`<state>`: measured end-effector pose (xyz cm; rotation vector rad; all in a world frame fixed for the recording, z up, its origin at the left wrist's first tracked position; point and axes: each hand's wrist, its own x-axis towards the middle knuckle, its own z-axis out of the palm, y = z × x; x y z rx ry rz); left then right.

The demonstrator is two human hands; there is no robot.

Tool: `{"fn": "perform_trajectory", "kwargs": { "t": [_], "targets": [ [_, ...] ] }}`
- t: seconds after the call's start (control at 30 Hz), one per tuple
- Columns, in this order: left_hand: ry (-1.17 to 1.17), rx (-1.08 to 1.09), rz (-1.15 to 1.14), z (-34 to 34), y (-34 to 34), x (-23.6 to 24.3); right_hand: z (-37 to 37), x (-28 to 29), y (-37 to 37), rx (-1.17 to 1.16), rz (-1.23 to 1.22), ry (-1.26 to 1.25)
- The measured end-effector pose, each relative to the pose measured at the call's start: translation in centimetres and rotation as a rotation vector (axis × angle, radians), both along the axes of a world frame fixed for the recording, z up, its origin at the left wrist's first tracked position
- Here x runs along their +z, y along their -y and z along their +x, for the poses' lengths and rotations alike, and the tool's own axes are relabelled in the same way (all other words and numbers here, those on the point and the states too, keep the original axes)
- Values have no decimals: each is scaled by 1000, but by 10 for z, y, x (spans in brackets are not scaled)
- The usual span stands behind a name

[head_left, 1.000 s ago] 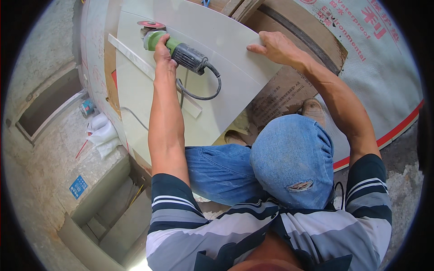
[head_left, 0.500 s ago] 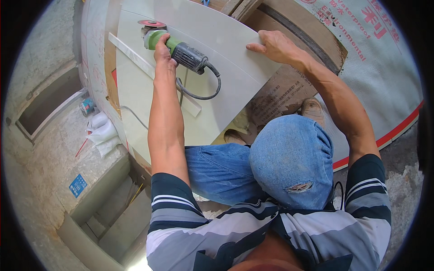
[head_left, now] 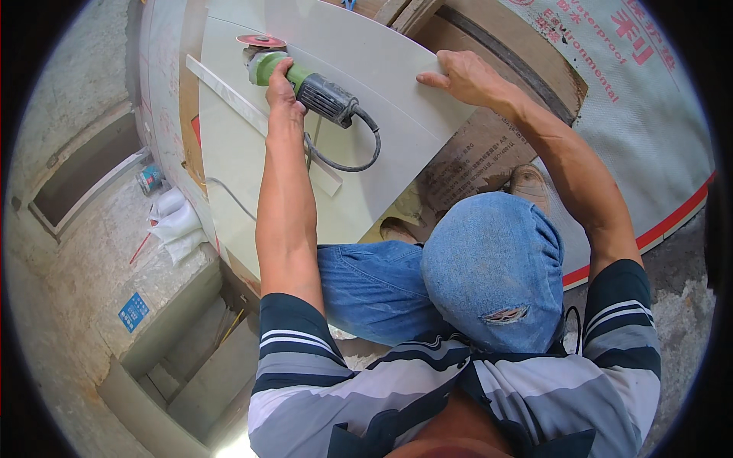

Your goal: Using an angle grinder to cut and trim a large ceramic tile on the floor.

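My left hand (head_left: 282, 90) is closed on a green and dark grey angle grinder (head_left: 324, 97), whose red disc (head_left: 260, 40) faces up at the front end, over a large pale panel (head_left: 405, 145) with a thin curved line across it. The grinder's black cord loops down over the panel. A narrow white straight strip (head_left: 217, 84) lies diagonally on the panel, passing beneath my left forearm. My right hand (head_left: 464, 78) grips the right edge of the panel, with the thumb on top and the other fingers bent at the edge.
My jeans-clad knee (head_left: 489, 267) is below the panel, with brown cardboard (head_left: 458, 168) beside it. A printed protective sheet (head_left: 641, 137) lies at right. Grey wooden boards (head_left: 408, 19) are at top. At left are a rectangular opening (head_left: 84, 172), white bags (head_left: 175, 229), a small can (head_left: 149, 178) and a recessed step (head_left: 191, 359).
My left hand and the grinder have shifted slightly to the right. My right hand stays at the panel's edge.
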<state>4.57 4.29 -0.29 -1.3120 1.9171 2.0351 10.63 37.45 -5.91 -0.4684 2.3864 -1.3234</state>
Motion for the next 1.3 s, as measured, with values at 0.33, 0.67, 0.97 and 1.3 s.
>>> {"fn": "perform_trajectory", "kwargs": {
  "t": [0.33, 0.67, 0.97, 1.3],
  "targets": [
    [-4, -1, 14, 7, -11, 3, 0, -2, 0, 4, 20, -20],
    [2, 7, -6, 11, -16, 5, 0, -1, 0, -10, 11, -14],
    [7, 18, -2, 14, -16, 1, -1, -1, -1, 5, 2, -4],
    [4, 24, -40, 19, -26, 6, 0, -3, 0, 4, 3, -3]
  ]
}}
